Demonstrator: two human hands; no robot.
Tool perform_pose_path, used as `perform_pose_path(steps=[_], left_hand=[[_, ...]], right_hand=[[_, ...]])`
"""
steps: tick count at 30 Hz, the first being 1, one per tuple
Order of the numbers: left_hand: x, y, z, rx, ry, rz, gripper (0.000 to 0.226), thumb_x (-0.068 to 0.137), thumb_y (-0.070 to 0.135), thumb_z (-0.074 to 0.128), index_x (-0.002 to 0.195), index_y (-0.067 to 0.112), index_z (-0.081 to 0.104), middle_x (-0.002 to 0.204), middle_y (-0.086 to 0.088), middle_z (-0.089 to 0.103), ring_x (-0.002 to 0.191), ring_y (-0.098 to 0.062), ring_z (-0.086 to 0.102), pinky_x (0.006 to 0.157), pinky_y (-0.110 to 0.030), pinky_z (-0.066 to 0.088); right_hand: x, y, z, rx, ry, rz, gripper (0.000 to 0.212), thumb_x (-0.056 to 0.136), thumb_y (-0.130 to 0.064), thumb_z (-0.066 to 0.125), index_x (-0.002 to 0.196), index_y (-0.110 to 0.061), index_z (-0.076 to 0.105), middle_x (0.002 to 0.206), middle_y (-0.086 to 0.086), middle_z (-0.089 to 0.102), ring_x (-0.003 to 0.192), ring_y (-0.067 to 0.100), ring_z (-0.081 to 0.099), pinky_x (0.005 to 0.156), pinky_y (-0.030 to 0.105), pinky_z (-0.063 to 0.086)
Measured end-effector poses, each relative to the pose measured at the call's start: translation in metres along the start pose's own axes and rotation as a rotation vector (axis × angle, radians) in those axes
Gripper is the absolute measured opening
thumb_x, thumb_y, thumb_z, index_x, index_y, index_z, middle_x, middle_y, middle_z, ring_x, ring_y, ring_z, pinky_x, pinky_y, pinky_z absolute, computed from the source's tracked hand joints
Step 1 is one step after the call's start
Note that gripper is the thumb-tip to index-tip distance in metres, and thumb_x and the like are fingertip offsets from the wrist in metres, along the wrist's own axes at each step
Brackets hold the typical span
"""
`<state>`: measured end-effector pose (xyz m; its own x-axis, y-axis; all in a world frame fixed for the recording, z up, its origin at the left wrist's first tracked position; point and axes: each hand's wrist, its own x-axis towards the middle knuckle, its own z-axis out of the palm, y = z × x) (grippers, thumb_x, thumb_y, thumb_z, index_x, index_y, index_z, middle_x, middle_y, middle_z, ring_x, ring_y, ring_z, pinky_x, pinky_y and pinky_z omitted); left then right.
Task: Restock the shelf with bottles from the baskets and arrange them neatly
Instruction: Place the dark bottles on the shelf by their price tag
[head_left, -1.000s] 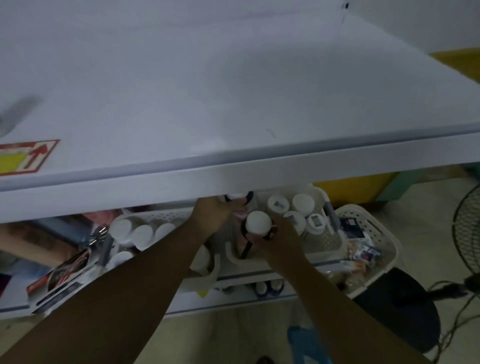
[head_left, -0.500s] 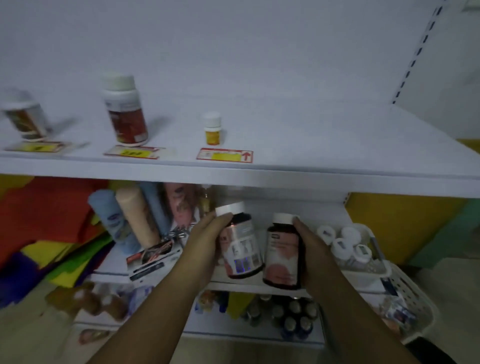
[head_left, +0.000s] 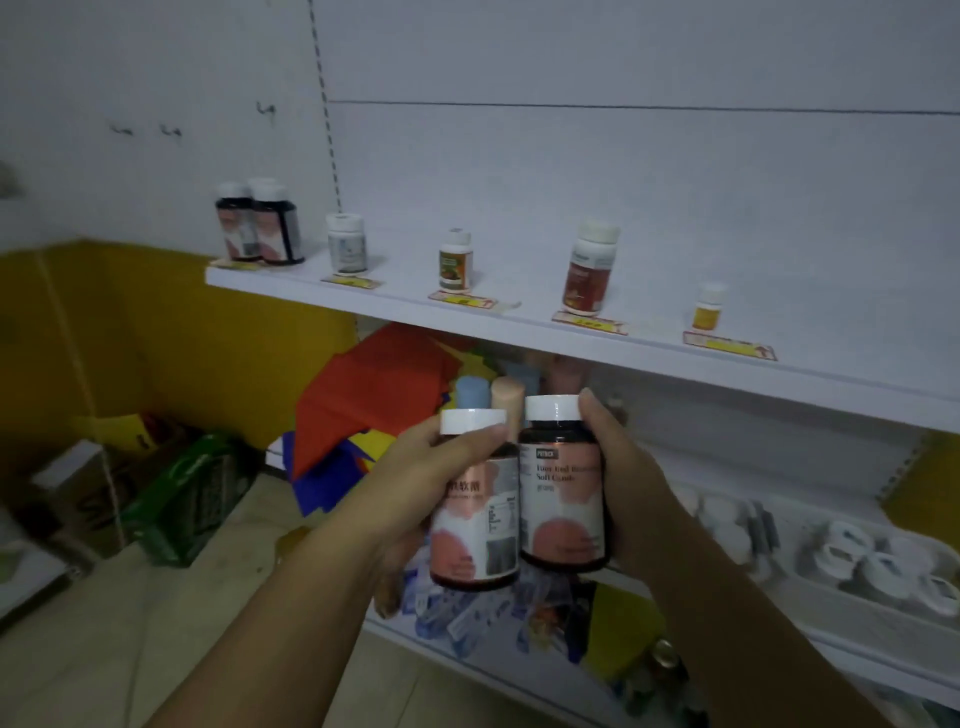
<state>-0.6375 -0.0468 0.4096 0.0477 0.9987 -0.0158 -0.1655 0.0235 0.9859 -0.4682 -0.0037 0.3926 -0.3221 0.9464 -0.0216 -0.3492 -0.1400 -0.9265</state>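
Left hand: the left hand (head_left: 415, 483) is wrapped around a dark bottle (head_left: 475, 514) with a white cap, thumb across the neck just under the cap, fingers behind the body.
Right hand: the right hand (head_left: 626, 488) grips a second dark bottle (head_left: 563, 499) of the same kind, fingertip resting against the side of its white cap, palm along the bottle's right side.
Held bottles: both stand upright, side by side and touching or nearly so, in front of and below the edge of the white shelf (head_left: 649, 291); the right one sits slightly higher. Their labels are pinkish with printed text, partly blurred.
Shelf, far left: two matching dark bottles (head_left: 260, 226) with white caps stand close together at the shelf's left end, above a yellow price tag.
Shelf, along the front: to their right, spaced well apart, stand a small white bottle (head_left: 347, 244), a small green-labelled bottle (head_left: 455, 262), a taller red-labelled bottle (head_left: 589, 273) and a tiny yellow bottle (head_left: 709, 309), each behind its own tag.
Lower shelf, right: a white basket (head_left: 831, 587) holds more white-capped bottles seen from above, blurred.
Lower shelf, behind the hands: red and blue fabric (head_left: 374, 395) and rolled items lie there; details are unclear.
Floor, left: a green packet (head_left: 192, 499) and boxes lie by the yellow wall (head_left: 156, 332).
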Motion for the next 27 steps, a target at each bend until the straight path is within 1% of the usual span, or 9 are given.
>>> perform_pose_path(steps=[4, 6, 9, 14, 16, 19, 22, 24, 27], left_hand=[[-0.014, 0.024, -0.038, 0.163, 0.137, 0.035, 0.041, 0.079, 0.054, 0.06, 0.102, 0.021, 0.067, 0.092, -0.006, 0.077, 0.084, -0.022, 0.073, 0.07, -0.035, 0.06], [-0.015, 0.032, -0.055, 0.196, 0.175, 0.014, 0.05, 0.081, 0.062, 0.052, 0.108, 0.022, 0.064, 0.098, -0.007, 0.075, 0.091, -0.024, 0.072, 0.084, -0.044, 0.056], [-0.012, 0.045, -0.078, 0.151, 0.19, -0.007, 0.05, 0.084, 0.061, 0.048, 0.111, 0.022, 0.063, 0.103, -0.006, 0.074, 0.097, -0.024, 0.07, 0.091, -0.047, 0.052], [0.009, 0.063, -0.117, 0.185, 0.205, 0.025, 0.055, 0.072, 0.06, 0.056, 0.105, 0.017, 0.066, 0.095, -0.004, 0.076, 0.088, -0.019, 0.072, 0.077, -0.036, 0.056], [0.023, 0.073, -0.136, 0.16, 0.246, 0.045, 0.055, 0.065, 0.054, 0.063, 0.102, 0.014, 0.067, 0.092, -0.008, 0.076, 0.085, -0.023, 0.072, 0.067, -0.032, 0.057], [0.048, 0.094, -0.164, 0.206, 0.279, 0.067, 0.046, 0.063, 0.047, 0.068, 0.097, 0.016, 0.07, 0.093, -0.009, 0.075, 0.09, -0.027, 0.069, 0.069, -0.036, 0.055], [0.072, 0.12, -0.186, 0.288, 0.301, 0.099, 0.042, 0.064, 0.048, 0.067, 0.093, 0.018, 0.071, 0.092, -0.006, 0.076, 0.089, -0.025, 0.071, 0.071, -0.034, 0.054], [0.085, 0.139, -0.197, 0.362, 0.326, 0.135, 0.044, 0.066, 0.05, 0.062, 0.096, 0.019, 0.07, 0.088, -0.002, 0.077, 0.083, -0.018, 0.073, 0.063, -0.025, 0.055], [0.105, 0.164, -0.221, 0.477, 0.366, 0.231, 0.043, 0.062, 0.053, 0.061, 0.092, 0.023, 0.068, 0.079, 0.007, 0.076, 0.073, -0.009, 0.072, 0.06, -0.021, 0.051]], right_hand=[[0.008, 0.006, 0.046, -0.143, -0.079, -0.066, 0.07, 0.057, -0.068, 0.07, 0.108, -0.021, 0.066, 0.104, 0.013, 0.073, 0.095, 0.031, 0.07, 0.086, 0.049, 0.054], [0.017, 0.007, 0.062, -0.202, -0.098, -0.085, 0.061, 0.058, -0.069, 0.069, 0.102, -0.026, 0.069, 0.101, 0.011, 0.074, 0.094, 0.03, 0.07, 0.089, 0.053, 0.052], [0.036, 0.007, 0.082, -0.247, -0.13, -0.1, 0.048, 0.065, -0.064, 0.065, 0.097, -0.029, 0.07, 0.1, 0.01, 0.074, 0.093, 0.03, 0.07, 0.091, 0.057, 0.05], [0.087, 0.006, 0.111, -0.211, -0.211, -0.122, 0.043, 0.071, -0.059, 0.065, 0.101, -0.029, 0.069, 0.104, 0.008, 0.073, 0.097, 0.028, 0.07, 0.09, 0.055, 0.051], [0.111, 0.007, 0.126, -0.19, -0.228, -0.112, 0.051, 0.063, -0.065, 0.07, 0.1, -0.03, 0.07, 0.103, 0.005, 0.074, 0.096, 0.026, 0.07, 0.09, 0.054, 0.051], [0.151, 0.003, 0.149, -0.183, -0.261, -0.131, 0.07, 0.048, -0.07, 0.073, 0.103, -0.028, 0.068, 0.102, 0.003, 0.074, 0.095, 0.024, 0.071, 0.088, 0.051, 0.053], [0.188, -0.008, 0.172, -0.137, -0.31, -0.166, 0.066, 0.053, -0.062, 0.071, 0.108, -0.027, 0.065, 0.102, 0.003, 0.074, 0.096, 0.024, 0.07, 0.085, 0.049, 0.054], [0.21, -0.019, 0.187, -0.128, -0.344, -0.207, 0.062, 0.057, -0.058, 0.07, 0.11, -0.026, 0.064, 0.103, 0.005, 0.074, 0.097, 0.025, 0.07, 0.084, 0.047, 0.054], [0.238, -0.043, 0.209, -0.217, -0.395, -0.31, 0.049, 0.059, -0.06, 0.068, 0.097, -0.029, 0.067, 0.094, 0.002, 0.075, 0.087, 0.021, 0.072, 0.072, 0.041, 0.056]])
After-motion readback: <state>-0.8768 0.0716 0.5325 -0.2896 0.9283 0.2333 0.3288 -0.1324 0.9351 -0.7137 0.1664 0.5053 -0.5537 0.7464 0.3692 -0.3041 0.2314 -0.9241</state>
